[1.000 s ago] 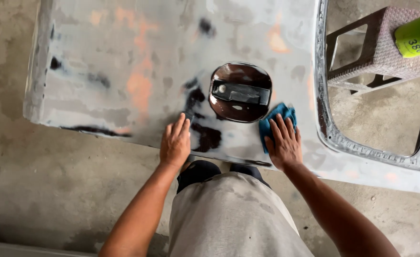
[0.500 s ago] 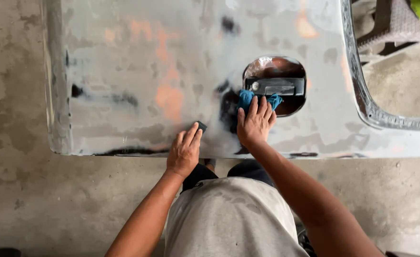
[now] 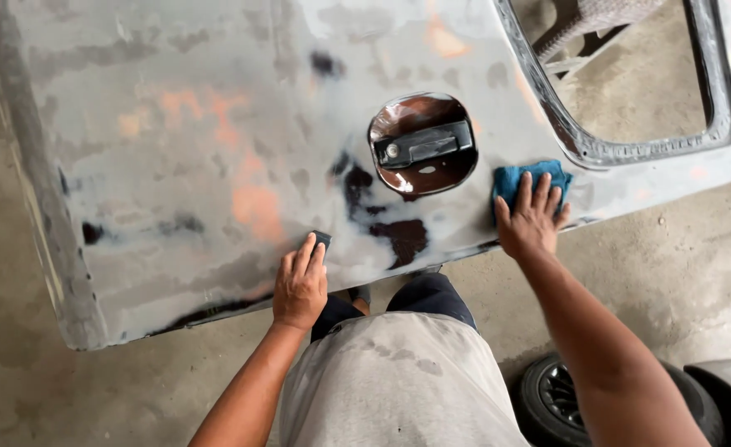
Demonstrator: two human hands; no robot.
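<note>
1. Pressed flat, the left hand lay palm-down on the lower centre of the frame, its fingers together over a small dark sanding block; only the block's upper corner showed past the fingertips.
2. Spread wide, the right hand pushed down on a blue cloth at right of centre, fingers apart and lying on top of the cloth rather than closed round it.
3. Both hands rested on a sanded grey car door panel that lay flat and filled most of the upper frame, patched with orange and dark spots.
4. Between the hands, and a little higher, sat a round recess with a dark door handle in it; the cloth lay just to its right, near but apart.
5. At the upper right, the door's window opening showed the concrete floor through it, along with part of a woven stool.
6. Along the bottom, the person's grey shorts filled the centre, and a small black wheel stood on the floor at the lower right, partly behind the right forearm.
</note>
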